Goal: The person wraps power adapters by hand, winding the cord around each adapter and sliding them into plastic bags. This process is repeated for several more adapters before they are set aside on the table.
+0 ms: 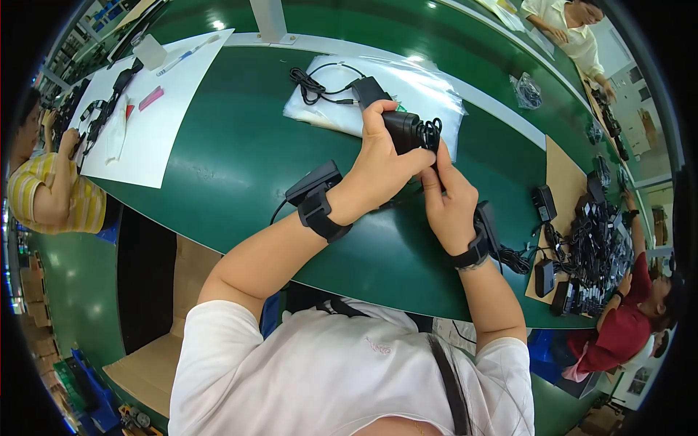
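My left hand (379, 166) is closed around a black power adapter (400, 128), holding it over the table. At the adapter's right end its black cable (429, 133) is bunched into small loops. My right hand (451, 202) pinches the cable just below those loops, close to my left thumb. Beyond my hands, a second black power adapter (368, 90) with a coiled cord (311, 86) lies on a stack of clear plastic bags (331, 109). A black strapped device (320, 207) is on my left wrist, and another (480, 236) is on my right.
Many black adapters and cables (592, 240) are heaped on cardboard at the right, by a person in red (625, 305). At the left, a white sheet (149, 156) bears cables and a pen, beside a person in yellow stripes (58, 182). A metal post (270, 18) stands at the back.
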A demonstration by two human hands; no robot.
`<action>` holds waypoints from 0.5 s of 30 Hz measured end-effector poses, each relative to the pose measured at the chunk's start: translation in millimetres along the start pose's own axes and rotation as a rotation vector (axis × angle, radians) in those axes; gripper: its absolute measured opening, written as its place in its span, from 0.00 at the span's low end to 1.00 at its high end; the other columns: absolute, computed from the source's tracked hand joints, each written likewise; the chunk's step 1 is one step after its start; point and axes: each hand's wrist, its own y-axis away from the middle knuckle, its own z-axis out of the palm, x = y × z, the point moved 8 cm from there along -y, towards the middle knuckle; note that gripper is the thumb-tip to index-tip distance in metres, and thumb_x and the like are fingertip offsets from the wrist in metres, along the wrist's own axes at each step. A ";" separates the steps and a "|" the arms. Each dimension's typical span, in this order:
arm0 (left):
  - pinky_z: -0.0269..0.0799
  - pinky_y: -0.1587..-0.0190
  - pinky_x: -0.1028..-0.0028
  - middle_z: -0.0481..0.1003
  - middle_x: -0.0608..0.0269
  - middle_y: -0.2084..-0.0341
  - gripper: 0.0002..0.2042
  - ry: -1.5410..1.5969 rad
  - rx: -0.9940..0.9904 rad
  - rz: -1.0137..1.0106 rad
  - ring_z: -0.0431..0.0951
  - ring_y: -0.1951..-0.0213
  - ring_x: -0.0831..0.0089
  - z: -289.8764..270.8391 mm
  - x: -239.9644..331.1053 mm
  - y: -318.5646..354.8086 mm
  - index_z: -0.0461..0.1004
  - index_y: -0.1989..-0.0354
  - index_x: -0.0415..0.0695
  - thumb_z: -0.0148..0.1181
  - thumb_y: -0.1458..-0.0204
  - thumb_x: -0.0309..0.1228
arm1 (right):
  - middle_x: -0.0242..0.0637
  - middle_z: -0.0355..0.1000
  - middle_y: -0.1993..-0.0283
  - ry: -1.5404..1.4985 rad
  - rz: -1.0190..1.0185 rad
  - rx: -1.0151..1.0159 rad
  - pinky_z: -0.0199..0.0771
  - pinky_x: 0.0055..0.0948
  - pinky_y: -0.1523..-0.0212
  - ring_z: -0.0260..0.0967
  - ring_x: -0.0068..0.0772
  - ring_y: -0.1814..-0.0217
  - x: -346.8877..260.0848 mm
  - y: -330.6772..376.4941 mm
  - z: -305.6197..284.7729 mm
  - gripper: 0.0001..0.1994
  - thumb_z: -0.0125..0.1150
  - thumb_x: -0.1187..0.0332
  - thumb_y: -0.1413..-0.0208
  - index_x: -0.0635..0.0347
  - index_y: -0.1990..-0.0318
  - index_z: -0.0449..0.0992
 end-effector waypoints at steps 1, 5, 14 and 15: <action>0.66 0.60 0.77 0.62 0.56 0.60 0.34 -0.002 -0.003 -0.001 0.67 0.61 0.74 2.1 -2.1 -0.3 0.43 0.47 0.41 0.59 0.58 0.24 | 0.39 0.66 0.80 0.200 -0.189 0.040 0.63 0.28 0.79 0.64 0.31 0.81 -15.5 0.6 -3.0 0.23 0.55 0.78 0.51 0.66 0.44 0.62; 0.67 0.58 0.77 0.65 0.55 0.61 0.37 -0.337 0.063 0.213 0.69 0.61 0.75 2.9 13.1 5.5 0.42 0.48 0.37 0.64 0.56 0.36 | 0.40 0.64 0.81 0.211 -0.316 0.096 0.62 0.32 0.80 0.62 0.37 0.82 -26.9 4.3 -8.0 0.25 0.57 0.81 0.55 0.68 0.45 0.63; 0.69 0.63 0.78 0.67 0.56 0.64 0.36 -0.241 0.123 0.181 0.70 0.64 0.75 4.2 12.5 8.8 0.44 0.49 0.37 0.65 0.56 0.37 | 0.46 0.69 0.74 0.162 -0.209 -0.103 0.67 0.32 0.73 0.67 0.44 0.75 -18.5 5.3 2.9 0.20 0.56 0.78 0.53 0.70 0.49 0.66; 0.69 0.65 0.78 0.67 0.56 0.64 0.35 -0.079 0.153 0.115 0.70 0.65 0.76 2.1 9.8 8.6 0.45 0.50 0.37 0.66 0.56 0.36 | 0.46 0.69 0.74 0.161 -0.204 -0.100 0.67 0.32 0.73 0.67 0.44 0.75 -18.8 6.3 3.0 0.20 0.56 0.78 0.53 0.70 0.49 0.66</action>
